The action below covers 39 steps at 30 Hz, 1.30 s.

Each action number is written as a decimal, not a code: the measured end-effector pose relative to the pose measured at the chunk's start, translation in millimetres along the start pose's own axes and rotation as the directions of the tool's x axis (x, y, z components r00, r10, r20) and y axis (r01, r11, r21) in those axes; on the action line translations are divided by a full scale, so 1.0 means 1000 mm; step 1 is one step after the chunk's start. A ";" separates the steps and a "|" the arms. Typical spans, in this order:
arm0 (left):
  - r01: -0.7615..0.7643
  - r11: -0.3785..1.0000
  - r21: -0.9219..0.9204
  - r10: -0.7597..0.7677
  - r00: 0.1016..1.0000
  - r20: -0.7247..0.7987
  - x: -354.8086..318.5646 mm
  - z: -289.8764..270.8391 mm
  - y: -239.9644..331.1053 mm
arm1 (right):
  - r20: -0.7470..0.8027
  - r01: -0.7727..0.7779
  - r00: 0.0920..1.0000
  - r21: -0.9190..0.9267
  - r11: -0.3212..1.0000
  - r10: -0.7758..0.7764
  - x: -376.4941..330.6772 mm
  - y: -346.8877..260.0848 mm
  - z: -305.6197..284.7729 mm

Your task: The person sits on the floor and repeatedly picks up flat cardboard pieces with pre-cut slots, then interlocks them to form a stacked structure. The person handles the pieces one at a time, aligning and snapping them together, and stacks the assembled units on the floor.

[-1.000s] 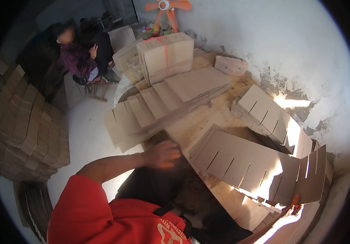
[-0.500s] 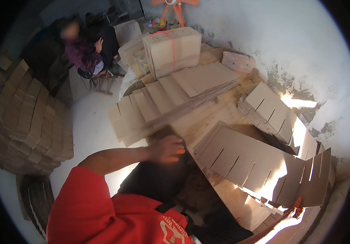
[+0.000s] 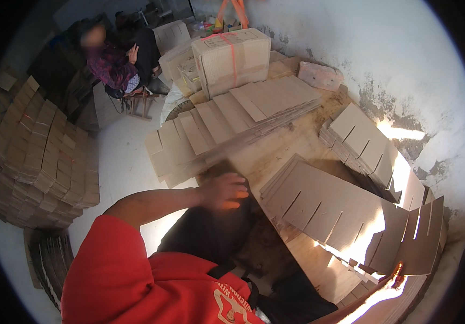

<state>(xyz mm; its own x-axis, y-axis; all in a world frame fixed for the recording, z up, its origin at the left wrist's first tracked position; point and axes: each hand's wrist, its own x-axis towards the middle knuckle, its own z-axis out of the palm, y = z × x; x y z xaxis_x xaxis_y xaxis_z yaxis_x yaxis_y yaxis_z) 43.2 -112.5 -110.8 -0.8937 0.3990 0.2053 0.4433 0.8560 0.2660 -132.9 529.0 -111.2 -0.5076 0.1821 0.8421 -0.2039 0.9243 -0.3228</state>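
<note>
My left hand (image 3: 222, 190) hangs in front of my chest, just above my dark lap, with the fingers curled loosely toward the palm. It is a little blurred, so I cannot tell whether anything thin is caught between the fingertips; it looks bare. It sits just near the fanned stack of flat cardboard sheets (image 3: 227, 127) that runs from left to far right across the floor ahead of me, each sheet stepped off the one below, which I judge leaves every edge free to catch.

To my right, a sheaf of slotted cardboard strips (image 3: 327, 208) leans close against my knee, slots pointing toward me, probably so they can be meshed without turning. My right hand (image 3: 398, 279) is low at the near right edge, lost in sun glare beside more slotted pieces (image 3: 413, 243); a couple of fingertips show, but whether they are spread or pinching I cannot tell.

Another pile of slotted pieces (image 3: 364, 143) lies farther right by the white wall. A strapped carton (image 3: 232, 56) stands at the far end of the fan. Tall stacks of folded cardboard (image 3: 38, 156) fill the left side, and another person (image 3: 116, 65) sits at the far left.
</note>
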 end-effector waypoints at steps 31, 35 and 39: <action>0.003 1.000 -0.026 -0.004 1.000 -0.028 0.001 -0.001 0.003 | -0.007 0.061 0.998 -0.102 0.993 -0.062 0.001 -0.008 -0.004; -0.018 1.000 -0.026 0.017 0.999 -0.032 -0.001 -0.001 0.001 | -0.006 0.069 0.998 -0.098 0.993 -0.069 0.001 -0.008 -0.005; -0.008 1.000 -0.025 0.007 0.999 -0.041 -0.003 0.000 0.004 | 0.001 0.073 0.997 -0.091 0.993 -0.073 0.001 -0.010 -0.005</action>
<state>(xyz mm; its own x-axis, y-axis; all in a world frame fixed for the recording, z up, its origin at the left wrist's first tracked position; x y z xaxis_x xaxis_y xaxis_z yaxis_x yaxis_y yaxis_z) 47.9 -110.9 -110.1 -0.8869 0.3911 0.2459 0.4521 0.8442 0.2880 -127.1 521.5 -104.6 -0.4924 0.1133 0.8630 -0.1632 0.9619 -0.2195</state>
